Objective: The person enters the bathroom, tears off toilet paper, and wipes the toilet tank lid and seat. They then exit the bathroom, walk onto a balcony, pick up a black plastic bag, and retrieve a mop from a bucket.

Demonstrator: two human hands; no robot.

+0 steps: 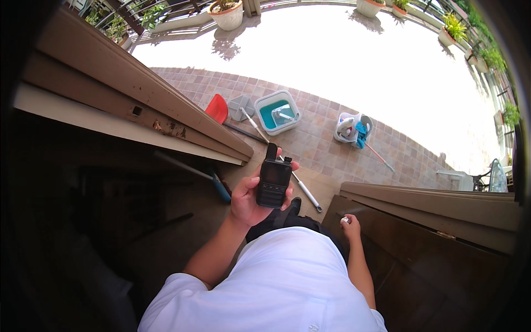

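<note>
My left hand (247,201) is wrapped around a black two-way radio (274,184), raised in front of my chest. The radio's stubby antenna points away from me, and its dark screen and keys face up. Lower on the right, my right hand (352,228) pinches a small crumpled white thing (344,220), too small to name. That hand hangs near a dark wooden door (398,257). A white-and-grey pole (306,193) lies on the floor past the radio, which hides part of it.
Brown door frames (137,103) flank the doorway. On the tiles outside stand a bucket (269,129) of teal liquid, a red dustpan (217,108), a grey square plate (240,107) and a caddy (341,137) with bottles and a blue cloth (361,133). Potted plants (227,17) line the railing.
</note>
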